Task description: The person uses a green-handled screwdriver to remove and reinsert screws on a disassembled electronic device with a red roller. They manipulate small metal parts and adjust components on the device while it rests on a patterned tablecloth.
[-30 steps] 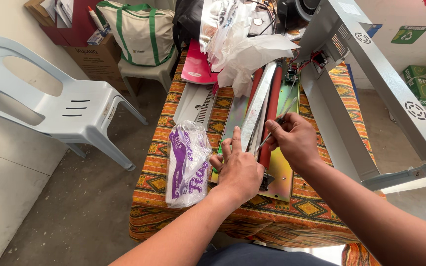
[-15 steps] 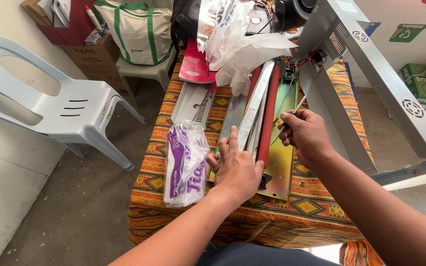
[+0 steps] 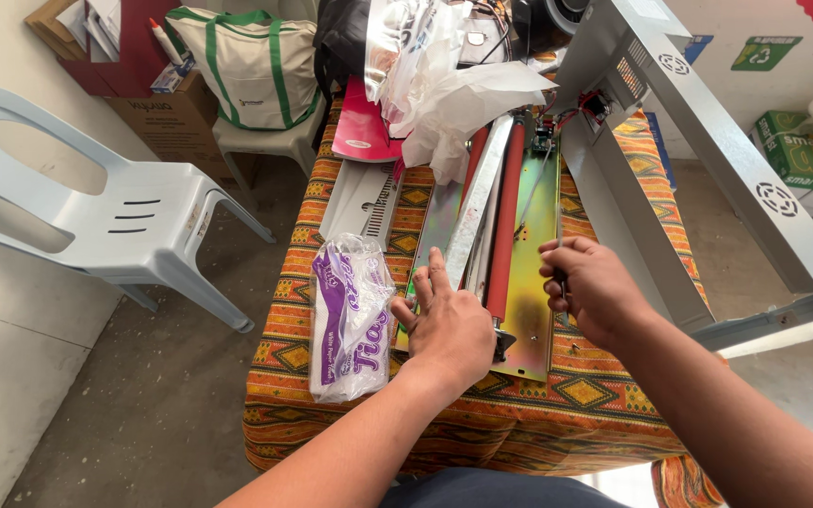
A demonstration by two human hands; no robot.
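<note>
On the patterned tablecloth [image 3: 350,414], the left hand [image 3: 449,325] presses flat, fingers spread, on the metal chassis [image 3: 529,320] beside the red roller [image 3: 503,226]; the right hand [image 3: 590,287] pinches what looks like a screwdriver [image 3: 559,273].

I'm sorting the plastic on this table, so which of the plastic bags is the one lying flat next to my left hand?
The white and purple printed bag, flat on the patterned cloth just beside your left hand. The clear bags are heaped at the table's far end.

Two red rollers [image 3: 503,226], one chair [image 3: 134,221], one tote bag [image 3: 256,66].
</note>
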